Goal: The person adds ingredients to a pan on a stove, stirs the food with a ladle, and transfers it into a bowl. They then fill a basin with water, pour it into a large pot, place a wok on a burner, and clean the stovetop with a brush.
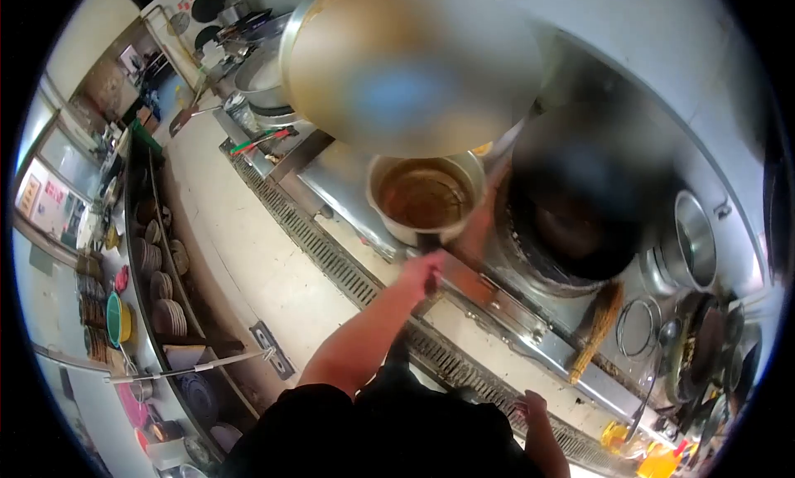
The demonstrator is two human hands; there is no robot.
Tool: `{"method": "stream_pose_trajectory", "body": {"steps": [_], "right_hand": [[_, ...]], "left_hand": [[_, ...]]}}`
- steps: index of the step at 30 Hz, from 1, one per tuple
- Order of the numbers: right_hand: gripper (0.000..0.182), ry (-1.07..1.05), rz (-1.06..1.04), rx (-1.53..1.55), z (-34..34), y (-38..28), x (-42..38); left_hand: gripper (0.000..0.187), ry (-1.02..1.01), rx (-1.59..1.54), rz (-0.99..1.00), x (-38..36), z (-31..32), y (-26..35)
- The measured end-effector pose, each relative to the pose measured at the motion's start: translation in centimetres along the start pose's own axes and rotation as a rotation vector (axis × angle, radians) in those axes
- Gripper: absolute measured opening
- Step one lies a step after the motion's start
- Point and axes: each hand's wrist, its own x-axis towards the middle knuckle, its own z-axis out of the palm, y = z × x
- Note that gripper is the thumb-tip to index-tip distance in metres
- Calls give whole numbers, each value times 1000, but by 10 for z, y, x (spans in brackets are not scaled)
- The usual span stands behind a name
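Observation:
My left hand [424, 269] reaches forward and grips the dark handle of a steel pot [389, 221]. The pot holds brown liquid and stands on the steel stove top [339, 176], left of a big black wok [580, 217]. Low at the right, my right hand [530, 405] sits by the stove's front edge [497, 308]. Its fingers look curled, and what they touch is unclear. A large round metal pan [406, 64], blurred, fills the top of the view above the pot.
A bamboo brush [598, 329] lies on the stove right of the wok. A steel canister [694, 240], a ladle [654, 370] and dirty pans [704, 345] crowd the right end. A floor drain grate [323, 250] runs along the stove. Shelves of stacked bowls [161, 288] stand left.

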Motion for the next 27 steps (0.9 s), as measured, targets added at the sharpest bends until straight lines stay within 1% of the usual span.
{"method": "stream_pose_trajectory", "body": {"steps": [1,2,3,4,6,7,8,10,11,12,14,15,16,17,18,19,20,22,23,25,26,27], "right_hand": [[27,98,160,168,16,-42,-7],[27,220,299,335,31,-85,-14],[28,273,459,665,39,-96,-8],[28,273,458,648,53,-112,-2],[27,315,591,535,86,-128,8],[18,18,337,104,92,-129,7],[18,19,345,106,104,-132,9],[26,-84,-18,-526,127,-144,16],[26,-192,-42,-1016,160,-244,-1],[26,-190,-37,-1014,162,-237,9],[28,-247,-561,-1246,165,-229,32],[28,-251,-562,-1249,162,-230,36],[28,-302,-451,-907,163,-239,38],[29,-343,-338,-565,163,-247,43],[29,-348,-344,-569,166,-253,50],[31,-209,77,-187,169,-259,59],[32,-61,488,199,172,-267,67],[33,-95,466,138,166,-268,80],[35,-124,450,87,165,-266,87],[37,-155,420,71,168,-264,101],[40,-181,390,64,166,-268,111],[43,-183,356,177,165,-270,112]], "left_hand": [[17,130,150,116,-29,23,10],[17,134,128,118,-32,10,18],[19,95,172,123,-34,-3,19],[21,52,220,132,-36,-14,24],[20,40,227,105,-66,-32,45],[19,34,246,70,-85,-44,54],[19,37,247,62,-97,-58,64],[18,115,181,-21,-117,-85,88],[18,151,235,-4,-130,-90,106],[18,188,288,18,-138,-97,125],[17,204,207,71,-128,-133,144],[17,246,239,80,-120,-150,156],[16,290,270,90,-114,-163,171],[17,263,254,92,-111,-173,188],[18,235,239,95,-108,-182,204],[20,253,252,76,-104,-185,219],[20,201,269,85,-97,-197,229],[19,234,471,140,-90,-204,248],[19,238,465,146,-87,-201,257],[17,297,642,216,-84,-195,268],[17,306,632,226,-79,-197,269],[17,288,698,264,-69,-202,271]]}}
